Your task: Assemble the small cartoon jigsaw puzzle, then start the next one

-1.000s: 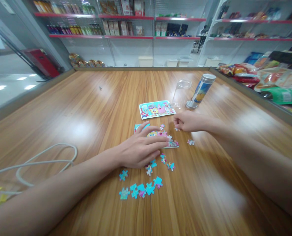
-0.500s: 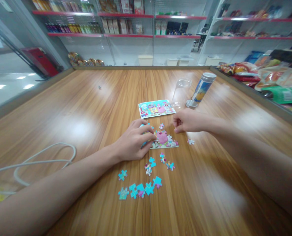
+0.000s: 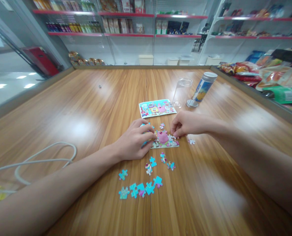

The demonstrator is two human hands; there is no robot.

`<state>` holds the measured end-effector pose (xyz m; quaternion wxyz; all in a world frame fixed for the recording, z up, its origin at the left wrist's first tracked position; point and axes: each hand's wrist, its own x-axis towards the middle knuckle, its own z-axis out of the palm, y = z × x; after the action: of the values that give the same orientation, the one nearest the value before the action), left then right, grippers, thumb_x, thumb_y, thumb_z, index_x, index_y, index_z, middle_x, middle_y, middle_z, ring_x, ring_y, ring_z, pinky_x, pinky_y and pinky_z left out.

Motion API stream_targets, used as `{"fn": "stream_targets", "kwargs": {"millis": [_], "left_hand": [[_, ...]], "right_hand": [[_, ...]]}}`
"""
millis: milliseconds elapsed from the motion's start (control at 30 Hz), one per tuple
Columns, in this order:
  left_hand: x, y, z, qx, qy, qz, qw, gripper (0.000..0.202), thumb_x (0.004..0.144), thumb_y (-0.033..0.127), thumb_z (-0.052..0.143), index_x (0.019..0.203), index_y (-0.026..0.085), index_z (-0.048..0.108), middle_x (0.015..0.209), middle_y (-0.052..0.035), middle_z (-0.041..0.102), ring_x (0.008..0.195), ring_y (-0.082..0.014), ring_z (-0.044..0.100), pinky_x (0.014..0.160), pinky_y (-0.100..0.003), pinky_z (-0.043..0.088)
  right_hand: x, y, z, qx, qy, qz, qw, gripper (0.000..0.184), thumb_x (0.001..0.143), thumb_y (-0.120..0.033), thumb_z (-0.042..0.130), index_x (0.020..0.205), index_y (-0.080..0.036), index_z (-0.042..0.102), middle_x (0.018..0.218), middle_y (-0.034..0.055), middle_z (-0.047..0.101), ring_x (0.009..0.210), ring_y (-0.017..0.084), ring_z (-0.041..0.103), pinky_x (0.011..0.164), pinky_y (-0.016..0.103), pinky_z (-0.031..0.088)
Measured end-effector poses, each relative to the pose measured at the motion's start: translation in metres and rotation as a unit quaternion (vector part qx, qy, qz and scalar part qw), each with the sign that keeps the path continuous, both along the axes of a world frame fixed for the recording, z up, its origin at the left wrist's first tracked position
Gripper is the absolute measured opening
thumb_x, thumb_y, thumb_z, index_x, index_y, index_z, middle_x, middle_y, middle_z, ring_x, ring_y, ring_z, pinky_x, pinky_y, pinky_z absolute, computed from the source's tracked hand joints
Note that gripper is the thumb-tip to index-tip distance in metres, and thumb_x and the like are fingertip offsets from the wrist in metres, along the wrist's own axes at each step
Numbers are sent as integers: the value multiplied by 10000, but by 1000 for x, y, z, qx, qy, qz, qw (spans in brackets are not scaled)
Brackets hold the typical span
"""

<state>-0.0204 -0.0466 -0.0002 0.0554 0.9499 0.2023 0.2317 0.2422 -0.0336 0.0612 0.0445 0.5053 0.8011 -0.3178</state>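
A partly joined jigsaw puzzle lies on the wooden table. My left hand rests curled on its left edge, fingers pressed on the pieces. My right hand is pinched over the puzzle's upper right corner, apparently holding a small piece I can barely see. Several loose turquoise pieces lie nearer to me, and one more loose piece sits to the right of the puzzle. A printed reference picture lies just beyond the puzzle.
Past the picture stand a clear plastic tube, a labelled tube and a round lid. A white cable loops at the left. Snack bags pile up at the right; store shelves line the back.
My left hand went from lying flat across the puzzle to curled at its left edge. My right hand moved down and left onto the puzzle's upper right corner.
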Motion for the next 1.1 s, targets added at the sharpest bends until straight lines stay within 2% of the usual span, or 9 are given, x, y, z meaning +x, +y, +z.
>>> {"fn": "stream_targets", "kwargs": {"millis": [100,700,867,1100], "left_hand": [[0,0,0,-1,-2,-1,1000,178,906,211,585,1040,193,701,1083,-89,667,1146,-278,512,1017,-483,454],[0,0,0,-8,-2,-3,1000,204,901,208,583,1063,203,706,1078,-89,664,1131,-273,517,1013,-489,455],[-1,0,0,-12,-2,-4,1000,204,905,211,582,1068,203,705,1087,-88,660,1141,-275,511,1022,-483,455],[0,0,0,-11,-6,-8,1000,205,901,196,585,1067,200,706,1078,-91,665,1135,-271,516,1026,-487,454]], "right_hand": [[-1,0,1,14,-3,3,1000,80,732,-162,672,746,-154,750,746,38,751,697,161,666,598,237,441],[1,1,1,-12,4,-8,1000,85,731,-178,654,718,-154,734,704,30,727,679,159,639,608,250,443],[4,5,-3,44,-61,-61,995,60,717,-151,685,744,-154,738,744,41,747,716,179,680,606,256,452],[0,2,-4,95,-132,-46,986,46,748,-176,711,792,-162,712,740,30,725,694,171,655,570,258,407]]}}
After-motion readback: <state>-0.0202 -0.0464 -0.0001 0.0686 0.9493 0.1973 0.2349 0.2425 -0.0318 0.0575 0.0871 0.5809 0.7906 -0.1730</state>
